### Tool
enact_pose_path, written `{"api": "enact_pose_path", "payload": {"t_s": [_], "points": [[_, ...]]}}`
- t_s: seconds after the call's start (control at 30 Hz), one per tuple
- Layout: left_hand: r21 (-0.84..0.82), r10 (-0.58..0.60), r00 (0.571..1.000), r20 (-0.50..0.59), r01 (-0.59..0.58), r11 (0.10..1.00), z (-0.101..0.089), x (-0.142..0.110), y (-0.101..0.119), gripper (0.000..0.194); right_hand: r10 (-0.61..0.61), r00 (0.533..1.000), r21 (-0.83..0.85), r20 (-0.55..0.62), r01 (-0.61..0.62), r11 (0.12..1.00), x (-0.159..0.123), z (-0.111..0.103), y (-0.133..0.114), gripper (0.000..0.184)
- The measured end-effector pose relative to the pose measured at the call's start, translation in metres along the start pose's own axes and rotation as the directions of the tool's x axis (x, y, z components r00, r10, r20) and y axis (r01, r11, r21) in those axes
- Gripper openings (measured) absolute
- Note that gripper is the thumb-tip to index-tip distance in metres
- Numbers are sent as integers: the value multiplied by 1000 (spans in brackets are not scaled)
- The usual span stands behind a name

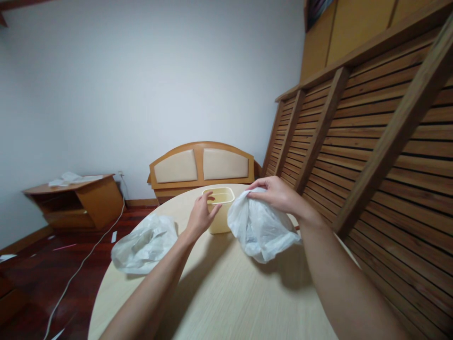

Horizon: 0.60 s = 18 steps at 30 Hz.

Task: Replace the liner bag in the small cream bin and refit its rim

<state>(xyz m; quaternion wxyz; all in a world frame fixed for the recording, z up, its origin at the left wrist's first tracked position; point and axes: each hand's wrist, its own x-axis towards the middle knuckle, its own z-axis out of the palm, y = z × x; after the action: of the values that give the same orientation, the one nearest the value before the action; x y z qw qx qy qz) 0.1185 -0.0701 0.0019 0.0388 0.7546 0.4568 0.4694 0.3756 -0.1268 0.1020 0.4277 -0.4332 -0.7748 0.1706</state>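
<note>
A pale yellow rectangular bin [220, 222] stands upright near the far side of the round table. My left hand [201, 213] is at its left front, thumb and fingers apart close to the rim; whether they touch it I cannot tell. My right hand [274, 194] pinches the top of a full white plastic bag [264, 231], held just right of the bin above the tabletop. What fills the bag is hidden behind the crumpled plastic. To the left, beyond my left forearm, lies another crumpled white plastic bag [145, 245].
The round light wood table [226, 302] spans the foreground. A slatted wooden frame [371, 141] leans along the right. Behind stands a headboard [200, 163]. A low cabinet [85, 203] with papers is at left, and a white cable [85, 259] crosses the floor.
</note>
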Motion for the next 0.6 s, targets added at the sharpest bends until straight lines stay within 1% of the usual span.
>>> {"api": "enact_pose_path", "payload": {"t_s": [0.07,0.13,0.17,0.23,0.33,0.4,0.47,0.53,0.6], "points": [[-30,14,999,-47,-16,999,-3,1,9,40,-6,1000,17,30,5,1000,2,7,-3,20],[-86,35,995,-89,-43,995,-9,1,24,34,-1,998,27,56,-1,1000,3,13,-4,21],[-136,47,995,-93,-59,989,-13,0,32,32,-2,998,30,68,0,1000,4,15,-3,21],[-226,90,994,-62,-101,969,-19,-2,49,30,-27,994,44,101,23,999,5,19,0,23],[-255,150,988,38,-136,957,-24,-12,65,36,-115,967,109,225,92,990,4,22,5,33],[-227,161,983,92,-137,964,-22,-23,66,44,-167,935,137,313,130,982,3,21,7,38],[-193,164,975,151,-133,972,-19,-36,61,50,-194,910,106,366,166,980,2,19,8,37],[-154,166,961,221,-133,979,-15,-50,51,56,-192,900,39,391,192,981,-1,17,10,37],[-116,158,953,258,-132,984,-12,-64,39,66,-153,900,-14,409,173,985,-5,18,14,41]]}}
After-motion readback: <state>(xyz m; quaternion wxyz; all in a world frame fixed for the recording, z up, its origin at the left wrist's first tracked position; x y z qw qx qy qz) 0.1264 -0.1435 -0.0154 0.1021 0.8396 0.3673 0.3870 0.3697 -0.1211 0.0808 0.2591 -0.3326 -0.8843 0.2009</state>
